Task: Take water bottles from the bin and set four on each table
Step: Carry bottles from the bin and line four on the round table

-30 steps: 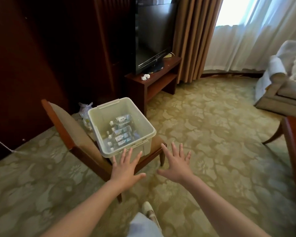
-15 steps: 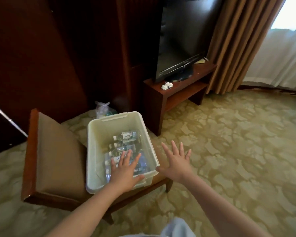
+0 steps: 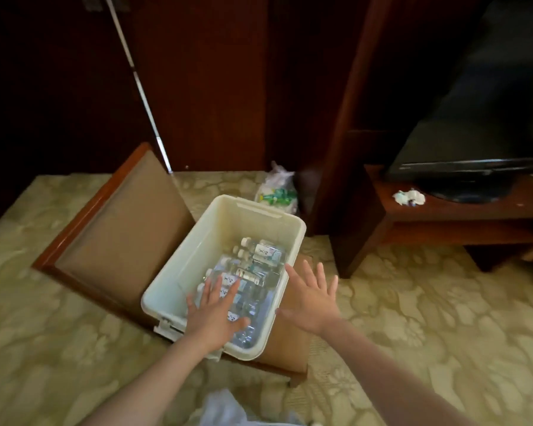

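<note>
A cream plastic bin point(image 3: 197, 259) stands on the seat of a wooden chair point(image 3: 114, 235). Several clear water bottles point(image 3: 260, 256) with white caps lie flat inside it. My left hand point(image 3: 214, 315) hovers over the near end of the bin, above the bottles, fingers spread and holding nothing. My right hand point(image 3: 313, 299) is just outside the bin's right rim, fingers apart and empty. Whether the left hand touches the bottles is unclear.
A dark wooden TV stand point(image 3: 453, 216) with a black television point(image 3: 474, 142) stands to the right; a crumpled tissue point(image 3: 410, 197) lies on it. A plastic bag point(image 3: 277, 192) sits on the patterned carpet behind the bin. Dark wood panels form the back wall.
I have come closer and now look more steeply down. My left hand has gone further over the bin's bottles and my right hand has come up beside its right rim.
</note>
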Motion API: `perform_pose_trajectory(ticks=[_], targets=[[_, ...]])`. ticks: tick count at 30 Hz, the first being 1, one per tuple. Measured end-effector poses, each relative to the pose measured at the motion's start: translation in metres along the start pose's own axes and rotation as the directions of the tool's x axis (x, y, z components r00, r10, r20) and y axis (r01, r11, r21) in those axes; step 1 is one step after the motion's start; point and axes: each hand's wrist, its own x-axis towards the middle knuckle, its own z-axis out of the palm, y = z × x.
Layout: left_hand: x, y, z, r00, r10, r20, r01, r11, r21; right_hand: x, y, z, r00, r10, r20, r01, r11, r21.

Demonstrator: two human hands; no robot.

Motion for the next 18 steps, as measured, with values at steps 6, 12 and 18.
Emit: perform_pose_trajectory(ticks=[6,12,18], targets=[[-0.017,0.026,0.017,0.979,-0.202,0.012,0.202,0.977,-0.063,0.028,0.025,-0.008,0.973,-0.184,0.137,0.193,0.980,-0.054],[-0.010,0.017,0.025,0.947,-0.320,0.023,0.320,0.937,-0.138,0.069,0.016,-0.002,0.927,-0.289,0.241,0.310,0.949,-0.055],[0.019,0.012,0.026,0.921,-0.389,0.019,0.385,0.901,-0.201,0.110,0.020,-0.011,0.898,-0.321,0.300,0.366,0.925,-0.103]])
